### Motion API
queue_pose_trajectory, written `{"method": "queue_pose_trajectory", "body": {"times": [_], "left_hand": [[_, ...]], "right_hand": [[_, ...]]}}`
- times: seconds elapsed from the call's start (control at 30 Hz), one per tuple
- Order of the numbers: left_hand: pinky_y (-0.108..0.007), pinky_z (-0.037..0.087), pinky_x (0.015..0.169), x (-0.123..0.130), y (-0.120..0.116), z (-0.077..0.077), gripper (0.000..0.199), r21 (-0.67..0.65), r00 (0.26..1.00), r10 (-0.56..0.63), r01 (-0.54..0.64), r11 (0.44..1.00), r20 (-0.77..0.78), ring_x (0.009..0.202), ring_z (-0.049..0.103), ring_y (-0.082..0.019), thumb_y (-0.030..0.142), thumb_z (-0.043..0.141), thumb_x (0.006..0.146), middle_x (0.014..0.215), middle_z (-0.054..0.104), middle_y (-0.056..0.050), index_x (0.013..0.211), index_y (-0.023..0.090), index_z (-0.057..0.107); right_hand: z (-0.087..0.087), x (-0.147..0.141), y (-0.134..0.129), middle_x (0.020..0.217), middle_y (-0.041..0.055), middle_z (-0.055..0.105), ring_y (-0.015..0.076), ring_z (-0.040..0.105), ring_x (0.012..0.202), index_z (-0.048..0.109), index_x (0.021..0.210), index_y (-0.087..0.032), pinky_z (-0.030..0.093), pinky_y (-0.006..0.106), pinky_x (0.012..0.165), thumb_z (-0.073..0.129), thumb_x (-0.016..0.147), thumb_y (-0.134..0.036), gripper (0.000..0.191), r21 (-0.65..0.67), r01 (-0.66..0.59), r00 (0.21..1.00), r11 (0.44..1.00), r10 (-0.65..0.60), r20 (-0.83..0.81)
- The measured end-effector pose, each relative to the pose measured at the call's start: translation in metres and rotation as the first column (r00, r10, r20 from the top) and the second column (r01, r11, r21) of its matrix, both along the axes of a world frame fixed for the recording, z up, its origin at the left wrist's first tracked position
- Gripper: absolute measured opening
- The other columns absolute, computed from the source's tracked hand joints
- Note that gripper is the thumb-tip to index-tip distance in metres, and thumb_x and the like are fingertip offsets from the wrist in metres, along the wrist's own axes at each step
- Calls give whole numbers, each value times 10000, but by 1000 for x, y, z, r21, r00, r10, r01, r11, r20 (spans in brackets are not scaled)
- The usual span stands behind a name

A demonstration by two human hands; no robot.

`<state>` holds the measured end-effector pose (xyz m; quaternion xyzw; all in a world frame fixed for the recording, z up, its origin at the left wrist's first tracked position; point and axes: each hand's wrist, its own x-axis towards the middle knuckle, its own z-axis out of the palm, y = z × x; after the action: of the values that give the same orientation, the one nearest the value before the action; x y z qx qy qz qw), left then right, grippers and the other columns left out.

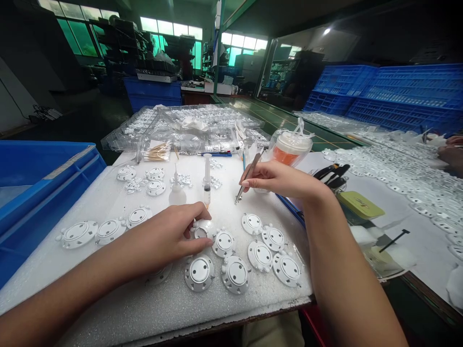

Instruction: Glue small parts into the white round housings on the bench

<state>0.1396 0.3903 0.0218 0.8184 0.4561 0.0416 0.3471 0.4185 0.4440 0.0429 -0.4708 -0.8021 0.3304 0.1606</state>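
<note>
Tweezers slant with their long axis running from upper right down to lower left, tips aimed at the white foam mat. The right hand pinches them shut-fingered near mid-length. The left hand clamps a round white disc near the mat's middle, beside 7 similar discs toward the front edge. A syringe stands behind.

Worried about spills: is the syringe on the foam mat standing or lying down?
Standing: the syringe points straight up, plunger on top, beside the small dropper bottle.
</note>
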Motion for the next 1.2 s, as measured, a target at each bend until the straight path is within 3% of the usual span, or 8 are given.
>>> {"method": "queue_pose_trajectory", "body": {"times": [0.67, 0.9, 1.07, 1.2], "left_hand": [[-275, 440, 708, -2, 2, -4, 335, 27, 1000, -15, 15, 1000, 13, 827, 600, -179, 532, 579, 824, 984, 617, 26, 1071, 314, 518], [-274, 424, 674, 0, 1, 0, 352, -4, 1000, -4, 4, 1000, 29, 821, 593, -193, 512, 589, 814, 967, 615, 2, 1073, 282, 529], [-271, 413, 679, 1, 1, 0, 295, 3, 999, -7, 7, 1000, 54, 807, 588, -181, 478, 589, 822, 943, 615, 22, 1036, 284, 530], [-265, 406, 669, 1, 1, 0, 270, 16, 997, -15, 14, 1000, 71, 797, 586, -176, 472, 586, 828, 925, 610, 24, 1011, 281, 535]], "right_hand": [[3, -2, 1, 936, 51, 698, 188, 639, 862, 675, 949, -165, 476, 292, 714, 574, 875, -405, 271, 54, -37, 996, 998, 32, 89], [17, -8, -16, 960, 54, 687, 176, 638, 869, 673, 943, -182, 480, 263, 695, 594, 872, -434, 274, 86, -8, 995, 996, 16, -94], [18, -28, -23, 922, 49, 686, 165, 644, 861, 672, 920, -167, 508, 268, 744, 618, 871, -365, 211, 93, -199, 929, 976, 218, -300], [15, -42, -23, 909, 47, 691, 153, 652, 861, 664, 923, -151, 512, 252, 748, 613, 879, -291, 155, 108, -300, 895, 948, 319, -311]]}}
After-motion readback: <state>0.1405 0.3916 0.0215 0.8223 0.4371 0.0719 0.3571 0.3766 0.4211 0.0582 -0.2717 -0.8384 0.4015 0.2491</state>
